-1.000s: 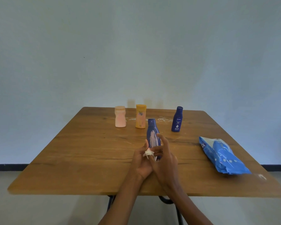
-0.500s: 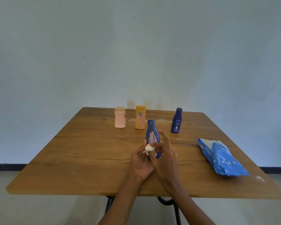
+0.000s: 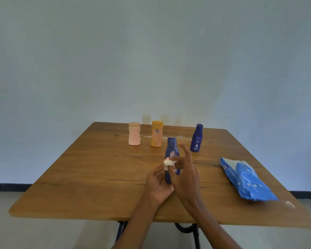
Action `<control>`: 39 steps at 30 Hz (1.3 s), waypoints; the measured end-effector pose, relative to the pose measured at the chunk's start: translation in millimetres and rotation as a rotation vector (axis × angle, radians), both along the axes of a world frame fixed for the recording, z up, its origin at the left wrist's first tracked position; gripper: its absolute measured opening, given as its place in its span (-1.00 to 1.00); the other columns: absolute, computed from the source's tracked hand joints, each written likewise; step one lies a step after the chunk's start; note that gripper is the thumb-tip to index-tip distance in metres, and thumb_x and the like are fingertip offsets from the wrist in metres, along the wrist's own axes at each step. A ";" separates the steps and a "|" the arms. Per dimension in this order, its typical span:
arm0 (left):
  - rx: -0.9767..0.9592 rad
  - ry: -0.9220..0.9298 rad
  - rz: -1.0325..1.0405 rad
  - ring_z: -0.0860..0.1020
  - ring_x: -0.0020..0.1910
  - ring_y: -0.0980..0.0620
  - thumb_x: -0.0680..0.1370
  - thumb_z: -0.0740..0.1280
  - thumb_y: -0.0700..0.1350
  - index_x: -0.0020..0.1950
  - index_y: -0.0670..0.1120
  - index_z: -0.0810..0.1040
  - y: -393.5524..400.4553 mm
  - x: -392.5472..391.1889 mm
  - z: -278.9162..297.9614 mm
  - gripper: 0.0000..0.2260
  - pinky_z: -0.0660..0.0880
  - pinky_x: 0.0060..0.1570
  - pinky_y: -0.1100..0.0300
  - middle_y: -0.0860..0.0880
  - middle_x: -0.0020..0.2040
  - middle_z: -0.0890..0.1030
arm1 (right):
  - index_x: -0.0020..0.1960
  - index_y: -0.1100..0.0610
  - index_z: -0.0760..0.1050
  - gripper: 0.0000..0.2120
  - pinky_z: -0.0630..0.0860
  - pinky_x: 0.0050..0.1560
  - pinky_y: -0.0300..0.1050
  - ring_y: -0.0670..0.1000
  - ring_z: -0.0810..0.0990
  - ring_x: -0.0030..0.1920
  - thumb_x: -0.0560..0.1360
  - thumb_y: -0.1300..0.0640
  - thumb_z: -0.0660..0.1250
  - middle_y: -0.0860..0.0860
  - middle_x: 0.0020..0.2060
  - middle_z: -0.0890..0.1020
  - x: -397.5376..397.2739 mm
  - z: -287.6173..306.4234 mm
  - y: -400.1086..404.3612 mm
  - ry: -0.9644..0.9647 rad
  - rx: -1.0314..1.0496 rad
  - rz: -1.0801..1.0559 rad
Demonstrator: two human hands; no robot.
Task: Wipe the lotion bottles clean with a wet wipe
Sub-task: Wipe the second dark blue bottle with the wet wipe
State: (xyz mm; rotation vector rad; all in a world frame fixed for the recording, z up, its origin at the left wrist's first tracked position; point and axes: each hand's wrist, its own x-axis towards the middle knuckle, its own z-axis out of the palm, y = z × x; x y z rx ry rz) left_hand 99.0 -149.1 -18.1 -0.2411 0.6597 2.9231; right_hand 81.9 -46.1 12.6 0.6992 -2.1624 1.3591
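Note:
A dark blue lotion bottle is held upright just above the table's middle, its lower part gripped in my left hand. My right hand pinches a small crumpled white wet wipe against the front of that bottle, index finger raised. At the back of the table stand a pink bottle, a yellow bottle and a second dark blue bottle.
A blue wet wipe pack lies at the right on the wooden table. White smears mark the tabletop between the back bottles. A small white scrap sits near the front right corner. A pale wall stands behind.
The wipe in my right hand has slid a little upward along the held blue bottle. Both hands stay in about the same place. The other bottles and the pack have not moved.

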 end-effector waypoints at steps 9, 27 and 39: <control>-0.040 0.010 0.014 0.65 -0.01 -0.15 0.56 0.33 -0.09 0.27 -0.23 0.56 -1.1 0.1 3.4 -0.66 0.50 0.13 -0.02 -0.21 0.04 0.65 | 0.43 -0.29 0.04 -0.22 0.60 -0.03 -0.17 -0.12 0.63 -0.04 0.46 0.16 0.43 -0.06 0.03 0.66 9.7 -0.4 1.8 0.037 0.036 0.006; -0.005 0.039 0.039 0.58 0.12 -0.20 0.54 0.35 -0.19 0.30 -0.22 0.51 2.6 -3.3 0.8 -0.67 0.49 0.17 -0.13 -0.24 0.13 0.62 | 0.21 0.03 0.52 -0.69 0.49 -0.09 -0.40 -0.08 0.59 -0.06 0.48 0.18 0.40 0.00 0.00 0.63 -3.2 23.2 3.0 0.197 0.166 -0.042; 0.001 0.044 0.050 0.57 0.17 -0.24 0.53 0.36 -0.20 0.35 -0.21 0.47 2.7 -1.1 0.9 -0.62 0.43 0.26 -0.21 -0.26 0.16 0.61 | 0.13 0.17 0.59 -0.69 0.36 -0.03 -0.50 0.00 0.61 0.04 0.40 0.28 0.48 0.06 0.05 0.63 -7.9 20.1 8.9 0.229 0.215 -0.066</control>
